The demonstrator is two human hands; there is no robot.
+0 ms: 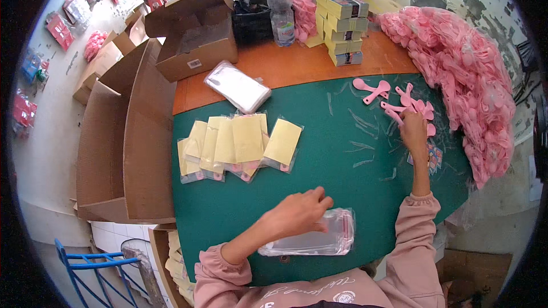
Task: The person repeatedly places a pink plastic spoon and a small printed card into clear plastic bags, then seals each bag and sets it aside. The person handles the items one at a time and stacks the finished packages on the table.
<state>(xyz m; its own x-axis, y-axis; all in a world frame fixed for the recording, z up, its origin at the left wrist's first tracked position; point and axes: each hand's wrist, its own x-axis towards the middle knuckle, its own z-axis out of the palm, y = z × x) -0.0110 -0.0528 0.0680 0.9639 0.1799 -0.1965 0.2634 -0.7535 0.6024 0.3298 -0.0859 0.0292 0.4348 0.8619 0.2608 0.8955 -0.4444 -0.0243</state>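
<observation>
- Covering the table's centre, a green mat (pixel 319 154) anchors the scene.
- Right of the mat, a pink spoon heap (pixel 462 74) looks light and stiff.
- At the mat's near edge, the left hand (pixel 297 214) pinches a stack of clear bags (pixel 319 239), likely slippery and limp; best lifted by an edge.
- On the mat's right side, the right hand (pixel 414 131) closes on a loose spoon (pixel 394 113).

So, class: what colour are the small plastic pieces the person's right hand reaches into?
Pink plastic pieces, clearest in the head view.
</observation>
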